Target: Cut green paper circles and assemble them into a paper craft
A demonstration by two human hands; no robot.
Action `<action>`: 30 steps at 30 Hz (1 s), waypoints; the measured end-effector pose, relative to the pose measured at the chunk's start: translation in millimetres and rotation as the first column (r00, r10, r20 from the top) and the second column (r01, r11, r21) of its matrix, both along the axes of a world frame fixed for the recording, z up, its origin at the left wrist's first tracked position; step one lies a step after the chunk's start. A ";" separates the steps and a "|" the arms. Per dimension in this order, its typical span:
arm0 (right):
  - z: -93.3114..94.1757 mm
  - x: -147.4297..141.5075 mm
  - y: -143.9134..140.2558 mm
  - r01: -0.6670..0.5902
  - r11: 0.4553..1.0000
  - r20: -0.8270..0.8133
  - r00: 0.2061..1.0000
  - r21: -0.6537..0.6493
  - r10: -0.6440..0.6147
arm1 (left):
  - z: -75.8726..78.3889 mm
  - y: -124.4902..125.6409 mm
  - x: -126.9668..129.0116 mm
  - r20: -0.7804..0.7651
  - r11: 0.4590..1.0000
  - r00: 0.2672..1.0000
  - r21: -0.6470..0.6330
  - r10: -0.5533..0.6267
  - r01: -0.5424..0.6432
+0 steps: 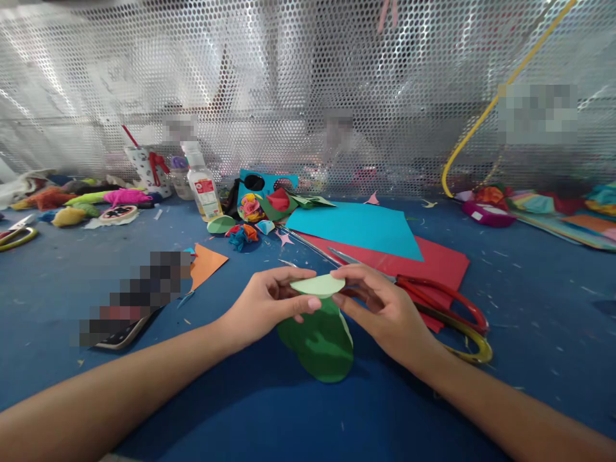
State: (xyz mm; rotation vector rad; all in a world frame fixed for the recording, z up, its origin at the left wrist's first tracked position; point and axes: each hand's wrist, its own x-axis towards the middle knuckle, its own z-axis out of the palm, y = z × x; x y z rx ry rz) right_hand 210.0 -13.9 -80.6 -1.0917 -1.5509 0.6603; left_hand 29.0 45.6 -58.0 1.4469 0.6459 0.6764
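Between my two hands is a pale green paper piece [317, 285] with a curved edge, raised above the table. My left hand [272, 298] pinches its left end, thumb in front. At the right end, my right hand [378, 308] grips it between thumb and fingers. Below them lie dark green rounded paper cutouts [325, 350], overlapping on the blue table [231, 410]. Scissors with red handles [447, 295] rest just beyond my right hand, partly hidden by it, and a yellow handle [476, 350] shows beside them.
Blue paper [356, 224] overlaps red paper [443, 256] behind my hands. A glue bottle [202, 186] and a patterned cup [144, 167] stand at the back left. Orange paper [206, 266] and a phone [137, 308] lie at left. A perforated metal panel [289, 77] closes the back.
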 end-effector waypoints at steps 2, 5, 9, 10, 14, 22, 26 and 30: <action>0.5 0.6 -0.7 0.001 1.000 -0.003 1.000 -0.030 -0.001 | 0.3 0.2 -0.4 -0.027 1.000 1.000 -0.003 0.006 -0.007; 1.2 0.2 -1.7 -0.008 0.999 -0.013 1.000 -0.033 0.007 | 1.7 0.4 -0.7 -0.039 1.000 0.999 -0.019 0.017 -0.018; 5.6 -2.1 -2.1 -0.012 0.998 -0.044 0.999 -0.055 0.009 | 4.5 -0.2 -1.7 -0.026 1.000 0.999 -0.020 -0.020 0.020; 6.9 -2.6 -2.2 0.001 0.998 -0.045 0.999 -0.066 -0.004 | 4.8 -0.5 -1.9 -0.038 0.999 0.999 -0.010 -0.031 0.031; 8.5 -4.0 -2.2 0.035 0.990 -0.043 0.998 -0.134 -0.041 | 3.4 -0.8 -2.1 -0.087 0.998 0.996 0.054 -0.036 0.041; 4.3 -6.6 -2.0 -0.053 0.983 -0.159 0.987 -0.178 0.024 | 2.1 0.8 -1.3 -0.053 0.992 0.996 0.110 0.068 -0.062; 7.7 -7.8 -7.4 -0.056 0.986 -0.095 0.995 -0.160 0.041 | 4.1 2.3 -2.9 -0.020 0.984 0.989 0.103 0.148 -0.145; 10.1 -8.9 -10.3 -0.041 0.990 0.111 0.992 -0.134 0.056 | 3.0 4.8 -4.7 0.046 0.971 0.978 0.119 0.205 -0.209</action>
